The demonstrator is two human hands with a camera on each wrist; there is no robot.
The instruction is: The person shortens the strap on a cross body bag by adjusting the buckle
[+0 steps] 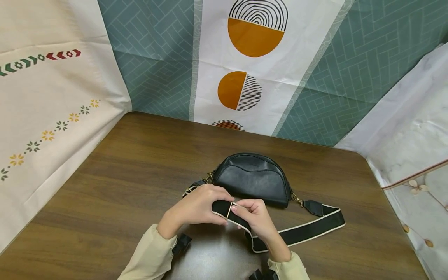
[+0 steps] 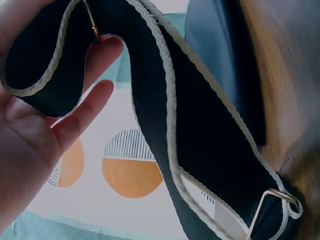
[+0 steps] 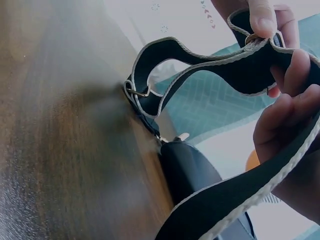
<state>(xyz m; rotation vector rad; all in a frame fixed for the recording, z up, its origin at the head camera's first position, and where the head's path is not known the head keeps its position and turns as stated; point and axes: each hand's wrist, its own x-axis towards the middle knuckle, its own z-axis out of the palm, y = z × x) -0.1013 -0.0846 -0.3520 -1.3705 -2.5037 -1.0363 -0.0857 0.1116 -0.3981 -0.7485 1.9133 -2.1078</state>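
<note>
A black half-moon handbag [image 1: 252,181] lies on the table with its wide black strap [image 1: 311,231], edged in cream braid, attached at both ends. My left hand [image 1: 197,206] grips a looped part of the strap beside a thin gold slider buckle [image 1: 229,211], thumb below and fingers above. On the other side of that buckle, my right hand [image 1: 257,219] pinches the strap between thumb and fingers. In the left wrist view the strap curls inside the palm, and the slider [image 2: 93,25] touches a fingertip. A second gold ring [image 2: 260,210] hangs lower on the strap.
The brown wooden table [image 1: 147,155] extends around the bag. Patterned cloth [image 1: 157,58] hangs behind it, with a cream embroidered cloth [image 1: 52,97] at left and a pale floral one [image 1: 413,128] at right. The strap's right part trails across the tabletop.
</note>
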